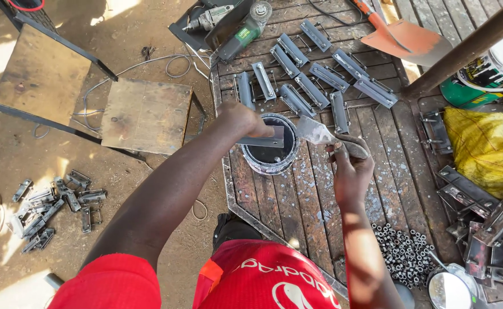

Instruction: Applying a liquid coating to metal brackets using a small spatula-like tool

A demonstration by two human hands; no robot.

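Note:
My left hand grips a flat grey metal bracket and holds it across the top of an open tin of dark paint. My right hand holds a paintbrush, its grey-coated bristles pointing left at the tin's right rim, close to the end of the bracket. The tin stands on a paint-spattered metal door panel lying flat. Beyond the tin, several grey-painted brackets lie spread out on the panel.
An angle grinder and a drill lie at the panel's top left. An orange shovel, a paint bucket, a yellow sack, unpainted brackets and small metal tubes are on the right. More brackets and a metal chair frame are on the dirt to the left.

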